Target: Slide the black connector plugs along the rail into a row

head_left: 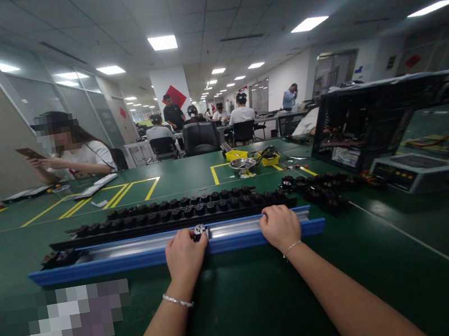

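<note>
Left hand [184,258] pinched shut around a small black block with a pale patterned top [201,230], thumb and fingertips at its sides. Held at the channel of a long blue rail [236,241], just past the left fingertips; whether fully seated, hidden by the fingers. Right hand [282,228] well apart from the left, laid across the same rail nearer its right end, fingers bent down over the channel; cannot tell whether clamped on the rail or on something small beneath.

Left of the left hand, inside the rail's far end: a couple of black blocks [65,257], close together. Beyond both hands, roughly parallel to the rail: rows of black roller blocks [180,213]. Beyond and to the right of the right hand: a loose heap of black parts [325,189], then a boxy power supply unit [419,171]. Farther out, between the hands' lines: a metal bowl [243,165]. Under everything, a green tabletop [245,301].

For good handling, probably best to hold the block square to the channel, press evenly from both sides, and brace the rail with the right palm against any twist. Tilting likely to bind the block; better to ease off, level and retry than to force.
</note>
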A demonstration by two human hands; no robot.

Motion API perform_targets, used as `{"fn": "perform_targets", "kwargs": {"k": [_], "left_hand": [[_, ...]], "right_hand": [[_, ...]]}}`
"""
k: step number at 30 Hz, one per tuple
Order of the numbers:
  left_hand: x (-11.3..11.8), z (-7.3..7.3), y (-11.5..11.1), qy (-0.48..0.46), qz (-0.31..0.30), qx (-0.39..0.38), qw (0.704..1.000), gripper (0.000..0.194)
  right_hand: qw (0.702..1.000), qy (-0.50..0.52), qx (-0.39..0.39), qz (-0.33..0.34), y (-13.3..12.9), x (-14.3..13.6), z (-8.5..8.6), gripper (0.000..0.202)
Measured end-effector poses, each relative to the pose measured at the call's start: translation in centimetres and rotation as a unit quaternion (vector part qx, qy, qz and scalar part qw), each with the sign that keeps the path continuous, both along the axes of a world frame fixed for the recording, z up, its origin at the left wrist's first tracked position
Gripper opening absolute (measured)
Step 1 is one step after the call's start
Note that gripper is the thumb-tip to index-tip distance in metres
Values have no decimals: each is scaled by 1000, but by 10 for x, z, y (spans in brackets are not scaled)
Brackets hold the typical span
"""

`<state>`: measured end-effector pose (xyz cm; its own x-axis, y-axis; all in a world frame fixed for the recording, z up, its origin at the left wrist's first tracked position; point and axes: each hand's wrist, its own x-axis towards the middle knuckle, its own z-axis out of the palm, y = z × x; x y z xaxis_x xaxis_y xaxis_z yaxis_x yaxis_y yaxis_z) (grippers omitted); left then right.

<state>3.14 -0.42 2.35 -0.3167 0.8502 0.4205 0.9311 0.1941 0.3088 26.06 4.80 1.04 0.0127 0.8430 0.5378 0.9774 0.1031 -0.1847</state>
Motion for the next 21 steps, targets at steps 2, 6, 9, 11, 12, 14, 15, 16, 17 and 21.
{"fn": "perform_targets", "kwargs": {"k": [2,6,9,11,12,14,15,16,17,21], "left_hand": [[0,0,0,0,-3,6,1000,31],[-1,-2,0,-2,-11,16,1000,30],[-1,-4,0,-2,-18,24,1000,30],[0,-5,0,-3,-24,29,999,30],[0,-5,0,-4,-26,31,999,30],[0,-5,0,-6,-28,31,999,30],[1,-4,0,-7,-28,30,999,30],[1,-4,0,-7,-29,29,999,30],[1,-4,0,-7,-30,29,999,30],[2,-5,0,3,-31,33,999,30]], "right_hand": [[1000,1,4,1,0,0,0,21],[1000,6,9,5,0,0,0,21],[1000,7,11,6,-1,1,0,22],[1000,6,10,5,0,1,0,22],[1000,5,9,4,0,1,-1,22],[1000,3,9,2,0,1,-1,22],[1000,2,10,2,0,1,-1,22],[1000,1,11,2,1,1,-1,22],[1000,1,13,2,1,1,-2,22],[1000,3,16,1,1,1,-2,21]]}}
